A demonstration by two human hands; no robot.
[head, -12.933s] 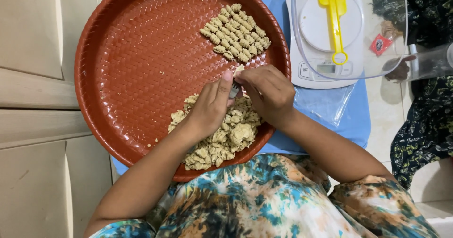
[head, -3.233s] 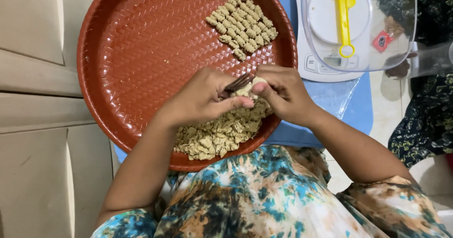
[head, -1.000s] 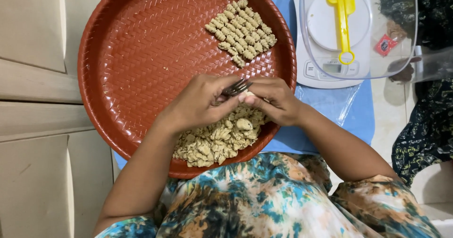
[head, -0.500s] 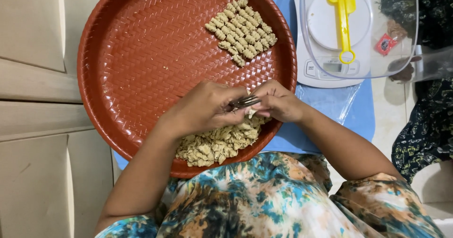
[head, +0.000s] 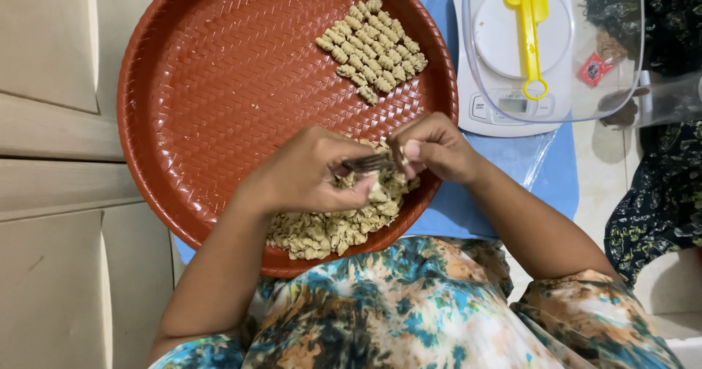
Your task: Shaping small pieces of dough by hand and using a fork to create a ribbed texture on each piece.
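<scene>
The left hand (head: 307, 175) grips a fork (head: 369, 163) — it lies sideways, tines toward the right hand (head: 431, 146). That hand pinches a dough bit (head: 404, 157) at the red tray's (head: 205, 84) near edge.

The round tray (head: 219, 106) looks like moulded plastic in a brick red, its surface pressed into a basket-weave relief with a mild sheen along the rim. The dough pieces (head: 329, 226) piled near the hands look soft, matt and crumbly; the shaped pieces (head: 373, 47) set in rows carry fine ridges. The fork (head: 365, 164) between the hands is thin, dull grey metal. The kitchen scale (head: 512, 62) is smooth white plastic, glossy on its round plate. The clear bowl (head: 621, 47) over it is transparent plastic, and the yellow spatula (head: 528, 18) is opaque and shiny. The blue mat (head: 556, 171) looks smooth and matt.
</scene>
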